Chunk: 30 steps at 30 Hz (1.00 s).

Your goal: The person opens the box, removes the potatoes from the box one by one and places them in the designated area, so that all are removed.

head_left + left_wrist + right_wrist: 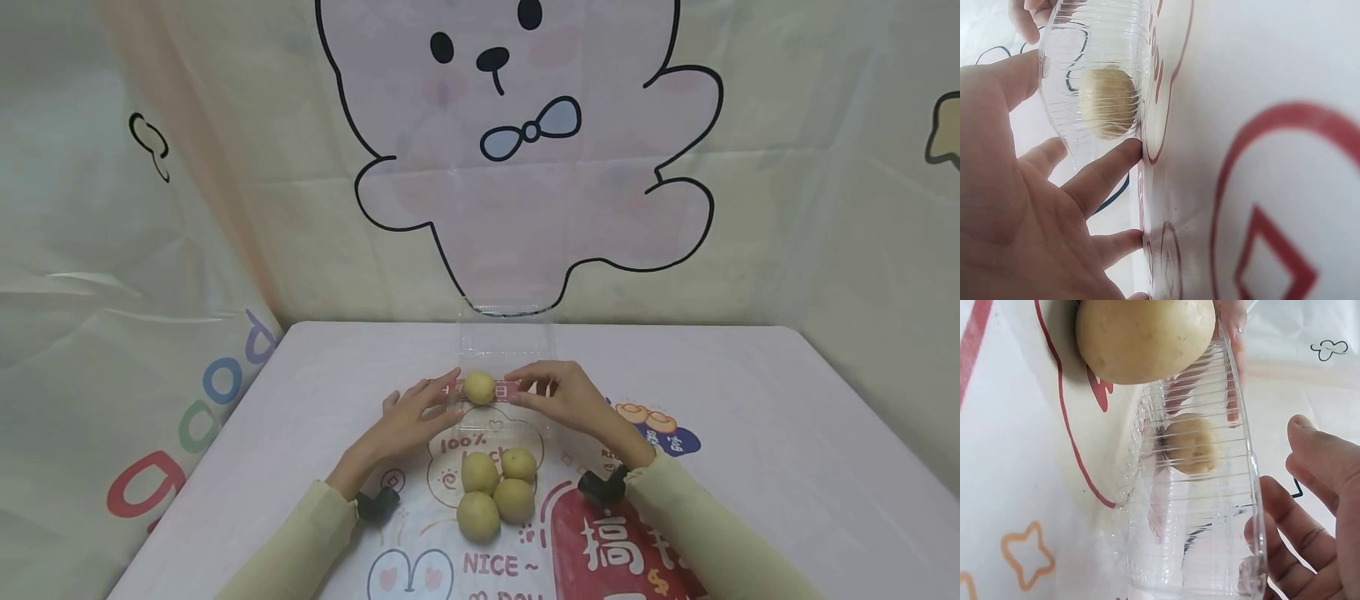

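Note:
A clear plastic clamshell box (1210, 506) stands on the table, its lid (506, 337) tipped back on the far side. One small round yellow potato (479, 387) lies inside it. My left hand (420, 417) is at the box's left side; in the left wrist view its thumb (1025, 75) touches the rim and the other fingers spread along the wall. At the right side is my right hand (562, 396), its fingertips against the outside of the rim, its thumb apart from it in the right wrist view. Several more potatoes (477, 517) sit grouped in front of the box.
A white table (750, 400) carries a printed cover with red lettering (615, 542) and cartoon drawings. Behind it hangs a pale curtain (300, 250) with a large bear outline. Black straps (602, 487) circle both wrists.

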Available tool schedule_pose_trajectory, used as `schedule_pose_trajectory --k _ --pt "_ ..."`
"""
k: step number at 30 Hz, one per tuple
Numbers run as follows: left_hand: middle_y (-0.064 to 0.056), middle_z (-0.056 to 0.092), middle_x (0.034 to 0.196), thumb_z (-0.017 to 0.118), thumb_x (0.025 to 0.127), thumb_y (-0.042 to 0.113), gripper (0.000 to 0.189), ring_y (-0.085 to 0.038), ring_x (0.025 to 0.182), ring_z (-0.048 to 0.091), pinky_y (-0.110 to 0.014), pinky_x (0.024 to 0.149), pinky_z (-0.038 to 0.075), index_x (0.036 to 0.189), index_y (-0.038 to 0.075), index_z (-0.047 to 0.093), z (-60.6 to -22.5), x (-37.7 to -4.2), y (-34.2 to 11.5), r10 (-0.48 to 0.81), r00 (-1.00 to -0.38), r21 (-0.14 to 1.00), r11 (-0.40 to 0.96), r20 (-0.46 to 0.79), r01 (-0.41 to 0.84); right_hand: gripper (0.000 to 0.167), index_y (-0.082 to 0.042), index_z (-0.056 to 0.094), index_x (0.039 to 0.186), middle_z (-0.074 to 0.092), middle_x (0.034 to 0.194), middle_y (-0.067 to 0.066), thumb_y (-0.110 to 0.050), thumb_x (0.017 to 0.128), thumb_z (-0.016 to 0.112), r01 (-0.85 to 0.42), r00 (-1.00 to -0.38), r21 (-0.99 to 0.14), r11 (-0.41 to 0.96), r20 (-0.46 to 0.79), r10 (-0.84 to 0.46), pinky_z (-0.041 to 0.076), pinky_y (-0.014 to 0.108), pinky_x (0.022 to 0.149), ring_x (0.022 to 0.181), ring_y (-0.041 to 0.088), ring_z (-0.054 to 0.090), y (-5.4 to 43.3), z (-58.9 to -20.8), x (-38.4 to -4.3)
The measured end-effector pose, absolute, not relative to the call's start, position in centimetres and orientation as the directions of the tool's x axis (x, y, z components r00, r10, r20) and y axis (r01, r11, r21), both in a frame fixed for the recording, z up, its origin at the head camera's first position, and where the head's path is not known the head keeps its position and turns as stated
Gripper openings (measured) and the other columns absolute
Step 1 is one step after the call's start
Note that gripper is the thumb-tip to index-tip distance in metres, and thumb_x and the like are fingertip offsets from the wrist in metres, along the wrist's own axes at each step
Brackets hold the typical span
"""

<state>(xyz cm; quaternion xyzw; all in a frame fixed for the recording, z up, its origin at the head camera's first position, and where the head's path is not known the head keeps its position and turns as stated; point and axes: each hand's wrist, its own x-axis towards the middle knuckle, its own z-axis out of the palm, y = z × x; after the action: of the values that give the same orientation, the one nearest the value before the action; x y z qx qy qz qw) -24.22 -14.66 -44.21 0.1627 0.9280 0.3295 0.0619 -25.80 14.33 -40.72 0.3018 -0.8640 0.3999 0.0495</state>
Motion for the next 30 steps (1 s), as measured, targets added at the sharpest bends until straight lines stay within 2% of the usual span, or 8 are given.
schedule_pose_trajectory --k 5,11,17,30 --pt "-0.004 0.062 0.145 0.055 0.098 0.061 0.069 -0.029 0.15 0.036 -0.071 0.122 0.0 0.159 0.044 0.028 -44.2 -24.2 -14.7 0.343 -0.939 0.63 0.731 -0.007 0.262 0.028 -0.013 0.077 0.117 0.077 0.093 0.001 -0.022 0.091 0.078 -0.565 -0.813 -0.649 0.509 0.335 -0.476 0.047 0.021 0.059 0.071 0.008 0.056 14.1 -40.9 -26.3" --pt "-0.004 0.06 0.147 0.055 0.098 0.061 0.07 -0.029 0.15 0.036 -0.071 0.122 -0.001 0.159 0.045 0.027 -44.2 -24.3 -14.6 0.343 -0.939 0.634 0.73 -0.017 0.256 0.03 -0.012 0.077 0.117 0.077 0.094 0.001 -0.023 0.09 0.079 -0.546 -0.825 -0.656 0.522 0.314 -0.469 0.046 0.022 0.059 0.072 0.009 0.057 13.8 -41.0 -26.7" --pt "-0.004 0.061 0.146 0.055 0.098 0.062 0.07 -0.029 0.151 0.035 -0.07 0.122 -0.001 0.159 0.045 0.027 -44.2 -24.3 -14.6 0.342 -0.939 0.635 0.73 -0.02 0.252 0.029 -0.011 0.077 0.116 0.077 0.093 0.002 -0.018 0.088 0.08 -0.535 -0.832 -0.67 0.515 0.31 -0.461 0.046 0.021 0.058 0.07 0.011 0.058 13.6 -40.8 -27.2" --pt "-0.004 0.062 0.145 0.055 0.098 0.06 0.069 -0.03 0.154 0.031 -0.072 0.121 0.0 0.16 0.044 0.027 -44.1 -24.2 -14.6 0.347 -0.938 0.631 0.732 -0.017 0.26 0.027 -0.01 0.077 0.116 0.078 0.095 0.005 -0.016 0.09 0.078 -0.56 -0.814 -0.624 0.546 0.291 -0.502 0.048 0.022 0.061 0.073 0.011 0.059 13.3 -39.7 -27.9"
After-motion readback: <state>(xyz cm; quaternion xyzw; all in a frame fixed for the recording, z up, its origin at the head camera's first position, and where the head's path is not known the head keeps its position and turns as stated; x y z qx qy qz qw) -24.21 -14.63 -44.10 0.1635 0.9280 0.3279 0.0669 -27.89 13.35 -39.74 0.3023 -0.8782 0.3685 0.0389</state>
